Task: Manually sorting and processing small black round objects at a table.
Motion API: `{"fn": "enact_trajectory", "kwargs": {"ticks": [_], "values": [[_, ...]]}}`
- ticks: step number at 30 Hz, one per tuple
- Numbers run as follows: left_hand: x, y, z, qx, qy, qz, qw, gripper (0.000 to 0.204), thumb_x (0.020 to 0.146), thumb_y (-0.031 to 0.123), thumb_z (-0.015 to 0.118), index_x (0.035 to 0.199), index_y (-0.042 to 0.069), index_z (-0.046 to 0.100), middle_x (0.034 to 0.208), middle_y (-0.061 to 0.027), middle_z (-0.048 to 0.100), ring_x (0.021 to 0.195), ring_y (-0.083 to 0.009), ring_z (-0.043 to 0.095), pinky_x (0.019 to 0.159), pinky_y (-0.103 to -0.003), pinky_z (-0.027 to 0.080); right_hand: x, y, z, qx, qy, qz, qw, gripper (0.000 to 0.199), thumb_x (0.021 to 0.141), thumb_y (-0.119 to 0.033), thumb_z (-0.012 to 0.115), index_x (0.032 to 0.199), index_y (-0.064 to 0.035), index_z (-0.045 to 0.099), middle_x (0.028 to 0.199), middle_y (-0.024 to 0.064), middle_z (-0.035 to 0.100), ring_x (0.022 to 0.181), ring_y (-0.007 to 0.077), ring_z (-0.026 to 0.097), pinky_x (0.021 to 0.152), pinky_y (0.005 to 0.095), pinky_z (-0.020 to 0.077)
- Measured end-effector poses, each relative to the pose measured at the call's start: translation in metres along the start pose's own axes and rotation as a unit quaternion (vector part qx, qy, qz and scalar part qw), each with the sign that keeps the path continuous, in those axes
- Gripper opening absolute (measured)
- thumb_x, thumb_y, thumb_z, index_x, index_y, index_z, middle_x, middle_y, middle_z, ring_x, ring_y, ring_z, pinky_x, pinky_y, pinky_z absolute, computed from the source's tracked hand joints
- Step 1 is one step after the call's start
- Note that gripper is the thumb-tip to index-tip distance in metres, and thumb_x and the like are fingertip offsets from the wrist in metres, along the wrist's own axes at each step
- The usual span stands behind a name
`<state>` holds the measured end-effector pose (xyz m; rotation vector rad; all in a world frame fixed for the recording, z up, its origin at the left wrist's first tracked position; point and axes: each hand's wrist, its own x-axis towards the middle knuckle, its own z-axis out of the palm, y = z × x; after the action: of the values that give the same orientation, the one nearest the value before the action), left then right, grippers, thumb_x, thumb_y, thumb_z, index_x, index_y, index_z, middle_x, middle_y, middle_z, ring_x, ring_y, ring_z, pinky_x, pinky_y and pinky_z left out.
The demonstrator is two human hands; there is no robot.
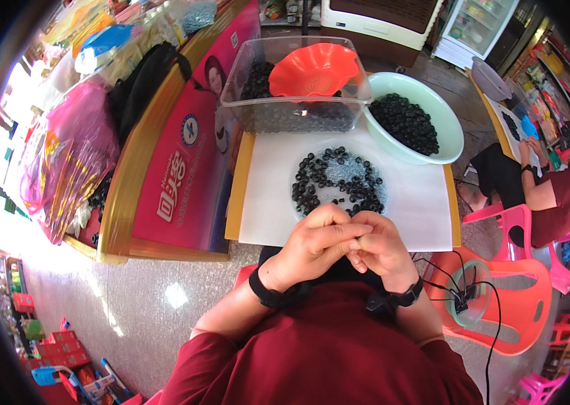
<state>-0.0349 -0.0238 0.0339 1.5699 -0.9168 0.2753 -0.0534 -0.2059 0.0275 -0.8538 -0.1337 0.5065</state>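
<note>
My left hand (313,241) and my right hand (381,244) meet fingertip to fingertip over the near edge of the white-topped table (268,196). The fingers of both are pinched together, and whatever lies between them is too small or hidden to name. Just beyond my hands lies a round clear tray (339,194). Small black cap-like pieces (306,197) ring its inside, and small pale bluish clear pieces (347,170) fill its middle.
A clear plastic bin (292,115) of black pieces stands behind, with a red wavy-edged bowl (314,69) in it. Right of it, a pale green basin (452,135) holds more black pieces. Cables and a green bowl rest on an orange chair (524,304). Another person (555,189) sits far right.
</note>
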Motion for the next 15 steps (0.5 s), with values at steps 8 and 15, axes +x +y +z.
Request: {"fn": "enact_trajectory", "kwargs": {"ticks": [8, 15], "values": [[0.004, -0.007, -0.002, 0.156, 0.006, 0.002, 0.988, 0.023, 0.080, 0.001, 0.073, 0.103, 0.004, 0.071, 0.083, -0.0068, 0.057, 0.075, -0.0227, 0.059, 0.067, -0.032, 0.050, 0.001, -0.015, 0.004, -0.173, 0.088, 0.029, 0.980, 0.021, 0.096, -0.017, 0.059, 0.106, -0.0003, 0.065, 0.075, -0.0004, 0.057, 0.057, 0.0029, 0.043, 0.046, 0.0190, 0.0313], [0.002, -0.017, -0.002, 0.134, 0.008, -0.036, 0.990, 0.025, 0.083, 0.004, 0.072, 0.108, 0.005, 0.070, 0.085, -0.0073, 0.059, 0.072, -0.0207, 0.059, 0.063, -0.032, 0.050, 0.007, -0.009, -0.007, -0.220, 0.075, 0.014, 0.973, 0.024, 0.098, -0.017, 0.055, 0.112, 0.0004, 0.065, 0.084, 0.0033, 0.065, 0.063, 0.0065, 0.054, 0.053, 0.0207, 0.0430]]}}
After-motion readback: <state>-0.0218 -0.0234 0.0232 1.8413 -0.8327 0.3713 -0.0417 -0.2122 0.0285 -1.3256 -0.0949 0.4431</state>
